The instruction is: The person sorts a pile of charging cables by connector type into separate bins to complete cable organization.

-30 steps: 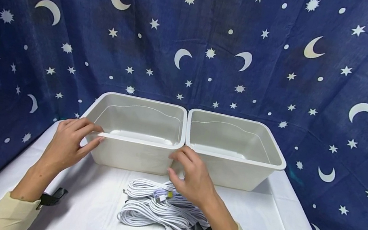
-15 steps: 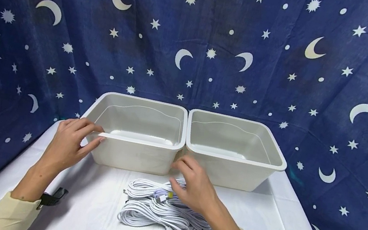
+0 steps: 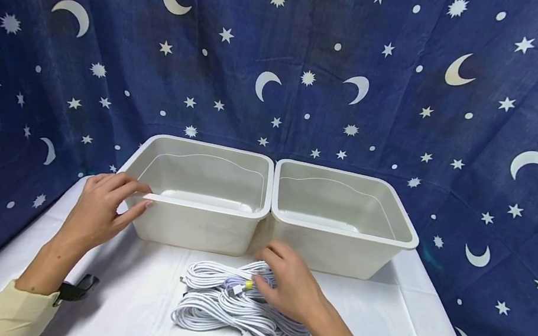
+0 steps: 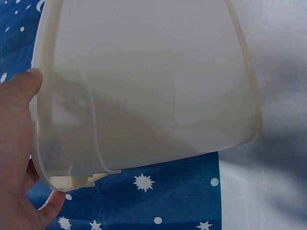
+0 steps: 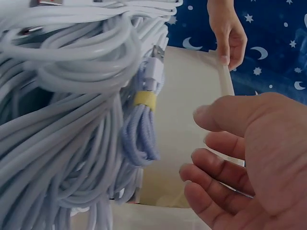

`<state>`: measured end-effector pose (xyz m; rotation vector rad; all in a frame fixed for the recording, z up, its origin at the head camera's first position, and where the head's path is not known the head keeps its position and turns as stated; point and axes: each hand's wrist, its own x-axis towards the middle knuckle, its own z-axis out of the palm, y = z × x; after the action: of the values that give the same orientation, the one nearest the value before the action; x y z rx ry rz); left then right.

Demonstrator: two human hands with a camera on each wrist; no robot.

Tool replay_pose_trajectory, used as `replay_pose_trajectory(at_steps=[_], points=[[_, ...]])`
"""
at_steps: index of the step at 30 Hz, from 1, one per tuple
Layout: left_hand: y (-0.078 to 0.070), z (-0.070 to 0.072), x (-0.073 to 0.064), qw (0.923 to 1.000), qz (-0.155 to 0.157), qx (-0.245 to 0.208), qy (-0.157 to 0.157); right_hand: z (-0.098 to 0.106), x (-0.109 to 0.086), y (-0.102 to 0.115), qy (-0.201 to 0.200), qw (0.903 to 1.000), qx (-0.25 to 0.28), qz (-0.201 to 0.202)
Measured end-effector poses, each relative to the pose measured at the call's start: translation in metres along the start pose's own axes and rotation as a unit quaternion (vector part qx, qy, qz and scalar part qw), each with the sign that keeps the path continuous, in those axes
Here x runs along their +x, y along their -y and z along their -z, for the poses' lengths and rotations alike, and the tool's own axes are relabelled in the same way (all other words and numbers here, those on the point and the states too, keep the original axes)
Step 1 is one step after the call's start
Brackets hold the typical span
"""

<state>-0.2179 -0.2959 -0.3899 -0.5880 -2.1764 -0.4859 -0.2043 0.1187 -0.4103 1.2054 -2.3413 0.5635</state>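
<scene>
My left hand [image 3: 102,208] pinches the front left corner of the left off-white plastic bin [image 3: 198,230], thumb outside and fingers over the rim. In the left wrist view, the bin's outer wall [image 4: 158,81] fills most of the picture. Loosely bent, my right hand [image 3: 289,282] is over the back right part of a pile of coiled white cables [image 3: 211,311], holding nothing. The right wrist view shows a small lavender cable [image 5: 139,129] among them, bound with a yellow band [image 5: 145,99], its plug up. Part of the pile is hidden under the right hand.
A matching off-white bin [image 3: 335,252] stands against the left one's right side. Both are on a white-covered table [image 3: 132,300], in front of a dark blue curtain [image 3: 316,50] with moons and stars. Black wrist straps [image 3: 71,290] are on both wrists.
The right hand has come down and toward the person, from the left bin's front right corner to over the cables. The left hand stays on the bin's rim.
</scene>
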Motion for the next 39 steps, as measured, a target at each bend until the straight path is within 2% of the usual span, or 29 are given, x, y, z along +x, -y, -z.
replay_pose_trajectory(at_steps=[7,18,30,39], points=[[-0.001,0.000,0.001,1.0000,0.003,0.002,0.003,-0.001,-0.009,-0.003,0.036,0.9993,-0.005,0.000],[-0.002,0.001,0.000,1.0000,0.007,0.002,0.005,-0.004,-0.013,-0.004,0.081,0.9964,-0.025,0.008],[-0.001,0.001,0.000,1.0000,0.008,0.002,0.006,-0.008,-0.015,-0.006,0.091,0.9956,-0.026,-0.003],[-0.001,0.001,0.000,1.0000,0.003,0.002,0.004,-0.012,-0.017,-0.008,0.065,0.9971,-0.033,0.021]])
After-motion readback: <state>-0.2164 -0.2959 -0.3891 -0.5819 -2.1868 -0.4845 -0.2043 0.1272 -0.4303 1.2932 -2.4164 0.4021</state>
